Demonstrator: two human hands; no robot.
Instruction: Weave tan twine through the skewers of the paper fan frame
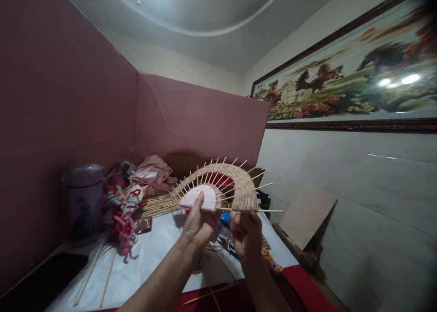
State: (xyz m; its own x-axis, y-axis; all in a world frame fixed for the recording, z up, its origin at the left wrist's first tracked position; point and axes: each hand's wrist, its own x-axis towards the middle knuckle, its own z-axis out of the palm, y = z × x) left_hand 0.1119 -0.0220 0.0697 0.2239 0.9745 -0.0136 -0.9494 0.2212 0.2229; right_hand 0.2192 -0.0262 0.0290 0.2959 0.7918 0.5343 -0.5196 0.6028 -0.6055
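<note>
A half-round woven fan [245,194] of straw-coloured cord on thin wooden sticks is held up over the table. Bare stick ends jut past its outer rim, and open gaps show between the sticks inside. At its base sits a white half-round pad [201,198] with small pink marks. My left hand [200,223] grips the fan there, thumb on the pad's face and fingers behind. Closed fingers of my right hand [246,230] press against the lower right end of the woven band; whether a strand is pinched in them is hidden. A blue object [225,219] shows between my hands.
On the white-covered table [153,253] lie a bundle of thin sticks [159,206], fuzzy coloured craft stems [124,216], crumpled pink cloth [153,173] and dark-bladed scissors [229,247]. A purple container [83,203] stands left. Pink panels [201,121] enclose the back and left.
</note>
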